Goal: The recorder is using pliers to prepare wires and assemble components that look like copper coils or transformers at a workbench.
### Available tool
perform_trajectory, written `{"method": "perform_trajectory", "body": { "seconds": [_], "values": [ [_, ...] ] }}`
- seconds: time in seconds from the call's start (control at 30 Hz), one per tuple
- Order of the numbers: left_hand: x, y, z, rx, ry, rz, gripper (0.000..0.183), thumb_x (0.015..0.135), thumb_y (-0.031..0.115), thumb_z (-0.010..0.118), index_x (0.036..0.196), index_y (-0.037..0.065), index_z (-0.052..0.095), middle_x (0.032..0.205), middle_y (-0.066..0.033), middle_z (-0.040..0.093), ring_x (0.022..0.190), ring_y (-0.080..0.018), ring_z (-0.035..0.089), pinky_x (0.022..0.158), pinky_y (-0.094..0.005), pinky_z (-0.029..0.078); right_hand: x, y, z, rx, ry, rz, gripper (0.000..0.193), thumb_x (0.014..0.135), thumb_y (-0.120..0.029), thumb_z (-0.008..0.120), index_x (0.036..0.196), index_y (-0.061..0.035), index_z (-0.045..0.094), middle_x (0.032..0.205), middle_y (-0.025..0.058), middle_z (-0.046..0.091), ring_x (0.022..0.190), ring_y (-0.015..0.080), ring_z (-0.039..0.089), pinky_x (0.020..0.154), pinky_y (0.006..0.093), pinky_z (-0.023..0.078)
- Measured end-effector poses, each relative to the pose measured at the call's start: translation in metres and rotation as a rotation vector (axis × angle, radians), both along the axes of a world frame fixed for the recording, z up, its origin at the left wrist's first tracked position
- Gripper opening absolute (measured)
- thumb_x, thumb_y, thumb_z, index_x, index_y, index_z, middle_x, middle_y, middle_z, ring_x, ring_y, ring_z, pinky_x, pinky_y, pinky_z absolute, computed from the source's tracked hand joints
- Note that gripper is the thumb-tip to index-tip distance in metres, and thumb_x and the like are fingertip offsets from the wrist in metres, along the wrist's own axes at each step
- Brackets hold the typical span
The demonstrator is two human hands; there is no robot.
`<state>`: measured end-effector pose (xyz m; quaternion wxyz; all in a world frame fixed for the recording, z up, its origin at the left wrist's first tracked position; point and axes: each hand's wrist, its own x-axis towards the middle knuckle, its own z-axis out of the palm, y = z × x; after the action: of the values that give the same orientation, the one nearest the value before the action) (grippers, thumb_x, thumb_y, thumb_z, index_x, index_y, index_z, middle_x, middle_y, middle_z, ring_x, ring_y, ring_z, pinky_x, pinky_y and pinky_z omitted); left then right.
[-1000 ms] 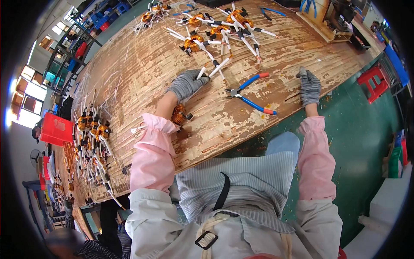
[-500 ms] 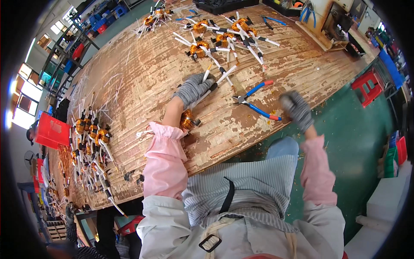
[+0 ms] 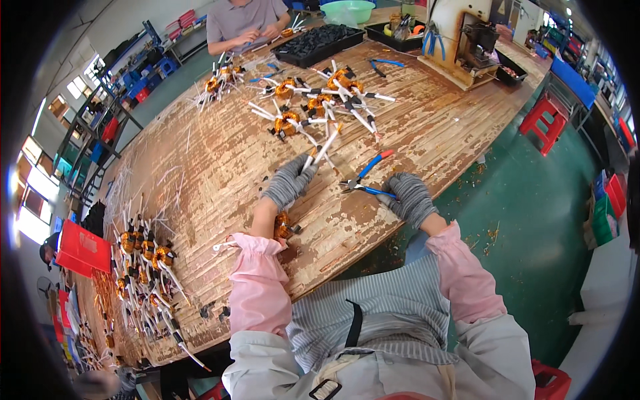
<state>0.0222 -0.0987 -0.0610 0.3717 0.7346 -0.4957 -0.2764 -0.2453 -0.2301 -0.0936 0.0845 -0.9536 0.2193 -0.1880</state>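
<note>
My left hand (image 3: 291, 180), in a grey knit glove, is closed around white-sleeved wire leads (image 3: 325, 148) whose tips point up and away from me. Close to that wrist sits a copper-wound ring coil (image 3: 283, 225), partly covered by my forearm; the leads seem to belong to it. My right hand (image 3: 410, 197), also gloved, has its fingers curled over the near handle of a pair of blue-and-red cutting pliers (image 3: 371, 165). These pliers lie on the table with handles spread and jaws toward my left hand. The end of the near handle is hidden under the glove.
Several copper coils with white leads (image 3: 315, 105) lie beyond my hands, and another heap (image 3: 143, 260) is at the left. A black tray of dark pieces (image 3: 319, 45), more pliers (image 3: 387, 65) and a rusty machine (image 3: 460, 47) stand farther off. Across the table, a person (image 3: 243, 27) works.
My right hand has come left from beyond the table edge onto the pliers' near handle. My left hand keeps its hold on the leads. The view has tilted up, revealing the person opposite.
</note>
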Motion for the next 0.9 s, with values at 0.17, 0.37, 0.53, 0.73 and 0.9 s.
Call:
{"method": "perform_trajectory", "body": {
  "seconds": [0.17, 0.37, 0.53, 0.73, 0.9],
  "values": [
    [-0.031, 0.012, 0.007, -0.085, -0.572, -0.198, 0.031, 0.089, 0.026, 0.053, 0.108, 0.002, 0.056, 0.071, -0.0147, 0.059, 0.062, -0.0231, 0.058, 0.058, -0.0332, 0.047, 0.001, 0.005, -0.008, 0.088, -0.189, -0.067, 0.023, 0.078, -0.031, 0.061, 0.084, -0.0082, 0.060, 0.083, 0.0139, 0.059, 0.079, 0.0317, 0.057, 0.073, 0.0413, 0.045],
    [-0.089, 0.029, 0.052, -0.066, -0.635, -0.315, 0.031, 0.086, 0.024, 0.054, 0.101, -0.003, 0.058, 0.085, -0.0247, 0.060, 0.079, -0.0390, 0.059, 0.070, -0.0413, 0.047, -0.005, 0.005, -0.008, 0.146, -0.243, -0.141, 0.027, 0.084, -0.032, 0.055, 0.082, -0.0057, 0.059, 0.075, 0.0162, 0.060, 0.069, 0.0342, 0.059, 0.066, 0.0436, 0.047],
    [-0.090, 0.023, 0.028, 0.095, -0.713, -0.169, 0.032, 0.085, 0.028, 0.050, 0.104, 0.003, 0.057, 0.086, -0.0212, 0.061, 0.078, -0.0373, 0.059, 0.071, -0.0438, 0.048, -0.001, 0.009, -0.002, 0.094, -0.186, -0.172, 0.025, 0.084, -0.030, 0.053, 0.079, -0.0059, 0.058, 0.074, 0.0166, 0.061, 0.070, 0.0342, 0.059, 0.066, 0.0431, 0.047],
    [-0.083, 0.004, 0.040, 0.190, -0.667, -0.368, 0.034, 0.083, 0.034, 0.053, 0.102, 0.005, 0.058, 0.090, -0.0207, 0.060, 0.085, -0.0374, 0.058, 0.073, -0.0441, 0.046, 0.001, -0.006, 0.006, -0.100, 0.047, -0.145, 0.020, 0.080, -0.030, 0.056, 0.080, -0.0104, 0.060, 0.072, 0.0126, 0.063, 0.067, 0.0286, 0.062, 0.060, 0.0419, 0.047],
    [-0.065, -0.007, 0.038, 0.169, -0.434, -0.507, 0.034, 0.082, 0.037, 0.054, 0.093, 0.006, 0.060, 0.085, -0.0175, 0.063, 0.079, -0.0328, 0.061, 0.072, -0.0397, 0.047, -0.015, -0.025, 0.052, -0.217, 0.213, -0.123, 0.029, 0.079, -0.040, 0.058, 0.078, -0.0111, 0.059, 0.065, 0.0137, 0.061, 0.060, 0.0315, 0.061, 0.055, 0.0433, 0.045]
  ]
}}
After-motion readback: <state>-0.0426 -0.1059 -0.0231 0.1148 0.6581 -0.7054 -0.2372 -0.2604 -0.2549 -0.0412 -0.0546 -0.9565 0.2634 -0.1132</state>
